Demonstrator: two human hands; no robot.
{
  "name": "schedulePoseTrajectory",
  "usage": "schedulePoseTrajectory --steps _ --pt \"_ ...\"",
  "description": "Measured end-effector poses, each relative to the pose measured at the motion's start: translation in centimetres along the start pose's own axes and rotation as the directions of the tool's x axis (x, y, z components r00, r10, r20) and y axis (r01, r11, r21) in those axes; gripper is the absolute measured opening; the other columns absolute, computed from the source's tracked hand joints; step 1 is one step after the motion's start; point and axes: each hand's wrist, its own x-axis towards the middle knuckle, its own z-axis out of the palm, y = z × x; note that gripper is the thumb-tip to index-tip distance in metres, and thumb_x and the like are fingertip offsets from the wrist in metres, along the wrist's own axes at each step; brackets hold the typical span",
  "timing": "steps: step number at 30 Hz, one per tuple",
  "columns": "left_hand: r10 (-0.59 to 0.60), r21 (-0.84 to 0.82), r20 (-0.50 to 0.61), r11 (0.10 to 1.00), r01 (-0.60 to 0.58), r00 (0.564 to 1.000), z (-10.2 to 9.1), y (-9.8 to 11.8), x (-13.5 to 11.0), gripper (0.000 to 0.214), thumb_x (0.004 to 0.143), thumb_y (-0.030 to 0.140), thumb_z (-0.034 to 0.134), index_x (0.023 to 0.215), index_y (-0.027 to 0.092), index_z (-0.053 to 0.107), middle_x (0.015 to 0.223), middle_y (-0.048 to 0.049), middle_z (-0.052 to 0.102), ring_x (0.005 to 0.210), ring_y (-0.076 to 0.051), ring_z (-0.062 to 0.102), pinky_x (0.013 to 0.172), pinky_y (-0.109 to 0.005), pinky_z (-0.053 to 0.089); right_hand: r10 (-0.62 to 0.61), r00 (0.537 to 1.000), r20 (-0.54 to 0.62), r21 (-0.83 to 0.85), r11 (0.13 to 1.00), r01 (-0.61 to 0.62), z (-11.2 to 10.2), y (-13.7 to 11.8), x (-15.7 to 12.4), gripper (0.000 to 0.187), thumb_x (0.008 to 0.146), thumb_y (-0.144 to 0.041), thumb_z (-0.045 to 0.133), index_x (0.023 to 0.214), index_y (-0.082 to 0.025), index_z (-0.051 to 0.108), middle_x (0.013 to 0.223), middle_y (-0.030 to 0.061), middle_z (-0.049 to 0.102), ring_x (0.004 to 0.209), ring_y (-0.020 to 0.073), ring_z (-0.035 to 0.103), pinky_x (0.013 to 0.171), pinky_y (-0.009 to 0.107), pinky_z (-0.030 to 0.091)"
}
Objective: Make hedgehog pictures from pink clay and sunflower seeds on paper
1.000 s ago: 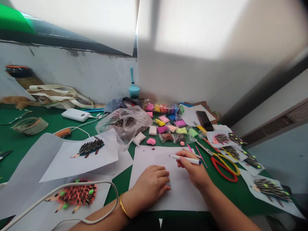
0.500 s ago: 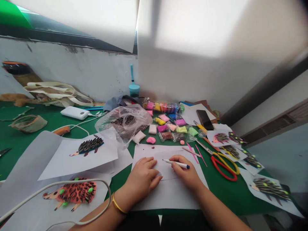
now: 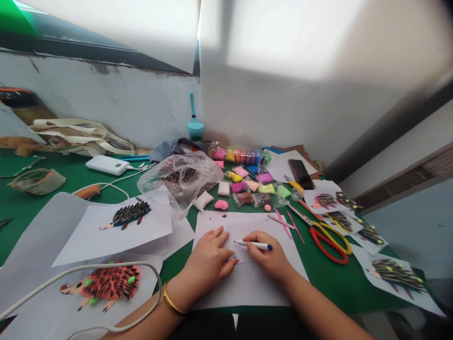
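Observation:
A white marker pen (image 3: 260, 245) with a dark blue end is pinched in my right hand (image 3: 267, 252). Its thin tip points left, over or on a small white sheet (image 3: 244, 231); whether it touches cannot be told. Beneath lies a larger white sheet (image 3: 255, 288). My left hand (image 3: 212, 252), with a yellow bangle at the wrist, rests on the small sheet, fingers spread. Something small and bluish-white shows by its fingertips, mostly hidden. Two tiny dark bits lie near the larger sheet's top edge.
Right of the paper lie scissors (image 3: 329, 241) and pink strips (image 3: 283, 223). Behind are clay packets (image 3: 244, 198) and a plastic bag of seeds (image 3: 180, 177). Hedgehog pictures (image 3: 106, 283) flank both sides. A white cable (image 3: 88, 267) crosses my left forearm.
My right hand has shifted slightly left with the marker, its tip now nearer my left hand. My left hand stays on the paper. The whole view has tilted a little.

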Motion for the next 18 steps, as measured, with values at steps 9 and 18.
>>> schedulePoseTrajectory --steps 9,18 --pt "-0.007 0.002 -0.021 1.0 0.007 1.0 0.06 0.14 -0.09 0.013 0.084 0.031 0.067 0.09 0.026 0.077 0.128 -0.0104 0.062 0.127 -0.037 0.051 0.103 -0.058 0.042 -0.027 1.0 -0.002 -0.02 0.999 0.027 0.17 0.03 0.02 0.016 0.082 -0.024 0.056 0.088 -0.02 0.069 0.088 0.0035 0.072 0.083 0.0193 0.066 0.077 0.03 0.051" --pt "0.009 0.014 -0.036 1.0 -0.008 0.999 0.4 0.0 -0.09 0.013 0.084 0.03 0.065 0.09 0.026 0.076 0.127 -0.0116 0.063 0.126 -0.038 0.051 0.102 -0.059 0.042 -0.034 0.999 -0.012 -0.026 0.999 0.033 0.19 0.14 0.05 0.016 0.082 -0.025 0.057 0.089 -0.02 0.07 0.089 0.0043 0.072 0.083 0.0193 0.067 0.077 0.03 0.051"
